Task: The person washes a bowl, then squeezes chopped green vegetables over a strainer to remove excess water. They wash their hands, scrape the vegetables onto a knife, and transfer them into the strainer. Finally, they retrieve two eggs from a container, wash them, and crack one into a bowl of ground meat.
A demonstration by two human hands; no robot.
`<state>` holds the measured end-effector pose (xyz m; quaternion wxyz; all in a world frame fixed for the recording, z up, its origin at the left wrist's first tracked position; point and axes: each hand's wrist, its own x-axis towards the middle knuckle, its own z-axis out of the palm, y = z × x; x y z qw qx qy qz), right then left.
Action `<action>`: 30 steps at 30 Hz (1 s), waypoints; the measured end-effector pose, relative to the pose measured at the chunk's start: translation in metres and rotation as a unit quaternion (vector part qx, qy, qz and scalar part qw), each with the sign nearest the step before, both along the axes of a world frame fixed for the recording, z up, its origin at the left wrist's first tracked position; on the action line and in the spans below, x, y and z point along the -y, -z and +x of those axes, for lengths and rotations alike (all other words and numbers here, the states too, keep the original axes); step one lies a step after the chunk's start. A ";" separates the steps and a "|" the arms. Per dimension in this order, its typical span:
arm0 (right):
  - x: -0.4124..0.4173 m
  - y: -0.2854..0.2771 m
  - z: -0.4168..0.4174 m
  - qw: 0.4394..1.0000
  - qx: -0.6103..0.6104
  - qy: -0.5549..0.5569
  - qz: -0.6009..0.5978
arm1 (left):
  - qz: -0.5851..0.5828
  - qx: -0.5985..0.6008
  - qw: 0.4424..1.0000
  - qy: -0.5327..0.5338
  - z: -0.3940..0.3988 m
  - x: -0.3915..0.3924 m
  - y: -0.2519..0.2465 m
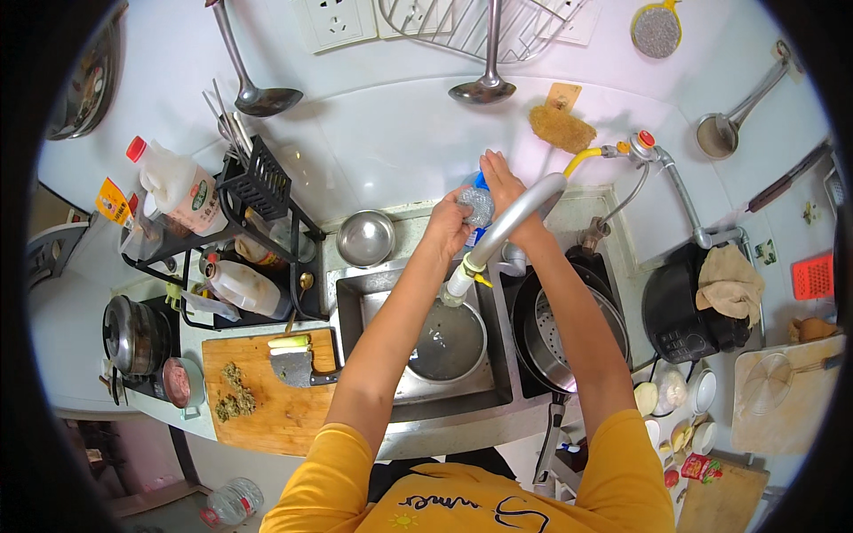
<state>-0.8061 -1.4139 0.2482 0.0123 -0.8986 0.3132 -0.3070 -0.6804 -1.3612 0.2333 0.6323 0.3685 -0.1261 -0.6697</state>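
A silvery scouring pad (476, 206) is pinched in my left hand (450, 223), behind the faucet. My right hand (503, 181) reaches past the faucet with fingers straight and close together, over a blue-topped bottle (480, 180) by the back wall. Both hands partly hide that bottle, so the exact contact is unclear. The thick grey faucet hose (516, 216) curves down in front of my hands to a white nozzle (458, 281). Below the nozzle, a round metal basin (481, 360) holding cloudy water sits in the steel sink (424, 410).
Left of the sink lie a wooden cutting board (266, 426), a cleaver (293, 368) and chopped greens (234, 396). A black rack (256, 230) with bottles stands behind. A small steel bowl (365, 238) is at the back edge. Right, a pan (526, 333) holds a steamer insert (550, 320).
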 end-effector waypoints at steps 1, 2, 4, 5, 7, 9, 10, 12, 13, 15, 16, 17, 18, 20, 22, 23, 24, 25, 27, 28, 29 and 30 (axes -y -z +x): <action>0.000 -0.001 -0.001 1.000 -0.008 0.001 -0.001 | 0.002 0.026 1.000 -0.007 -0.003 0.001 -0.001; 0.002 0.003 0.000 1.000 0.008 0.001 -0.013 | -0.009 0.051 0.999 0.008 -0.002 0.005 0.000; 0.002 0.003 0.002 1.000 0.004 -0.002 -0.021 | -0.010 0.064 0.998 -0.002 0.001 0.011 0.003; 0.001 0.003 0.002 1.000 0.003 -0.004 -0.026 | -0.010 0.070 0.997 -0.008 0.002 0.012 0.005; -0.001 0.002 0.000 1.000 0.004 0.002 -0.030 | 0.004 0.052 0.999 -0.017 0.002 0.010 -0.002; -0.001 0.003 0.000 0.999 0.009 0.001 -0.034 | -0.004 -0.004 1.000 -0.027 0.005 0.012 0.000; -0.001 0.002 0.001 0.999 0.002 0.003 -0.038 | -0.006 -0.007 1.000 -0.023 0.007 0.011 0.001; -0.002 0.001 0.002 0.999 -0.014 0.008 -0.047 | -0.009 -0.015 1.000 -0.012 0.010 0.011 0.004; -0.003 0.001 0.002 0.999 -0.011 0.008 -0.046 | -0.007 -0.013 1.000 -0.010 0.011 0.012 0.006; -0.001 0.003 0.002 0.999 -0.004 0.008 -0.042 | -0.003 -0.009 1.000 -0.006 0.012 0.014 0.006; 0.000 0.004 0.002 0.999 -0.005 0.008 -0.045 | -0.007 -0.013 1.000 -0.006 0.011 0.014 0.006; 0.000 0.005 0.001 0.999 -0.006 0.008 -0.047 | -0.010 -0.018 1.000 -0.006 0.010 0.014 0.005; 0.000 0.005 0.001 0.999 -0.007 0.009 -0.049 | -0.014 -0.021 1.000 -0.005 0.009 0.014 0.004; 0.000 0.006 0.001 0.999 -0.005 0.005 -0.049 | -0.016 -0.043 0.999 -0.018 0.009 0.012 0.003; -0.001 0.007 0.001 0.999 -0.007 0.006 -0.048 | -0.016 -0.054 0.998 -0.025 0.007 0.010 0.001; -0.001 0.008 0.001 0.999 -0.009 0.007 -0.046 | -0.015 -0.054 0.998 -0.026 0.007 0.008 0.000; -0.002 0.007 0.002 0.999 -0.010 0.006 -0.046 | -0.015 -0.053 0.998 -0.028 0.008 0.007 -0.001; -0.003 0.007 0.003 0.999 -0.003 0.008 -0.047 | -0.015 -0.056 0.998 -0.028 0.009 0.006 0.000; -0.005 0.008 0.005 0.998 0.012 0.012 -0.052 | -0.017 -0.064 0.997 -0.025 0.010 0.003 0.001; -0.004 0.009 0.004 0.999 0.004 0.007 -0.035 | -0.020 -0.076 0.996 -0.029 0.011 0.001 0.002; -0.003 0.009 0.001 1.000 -0.004 0.003 -0.019 | -0.023 -0.088 0.995 -0.031 0.013 -0.001 0.002; -0.001 0.010 -0.004 1.000 -0.013 0.003 -0.002 | -0.026 -0.102 0.994 -0.030 0.012 -0.004 0.005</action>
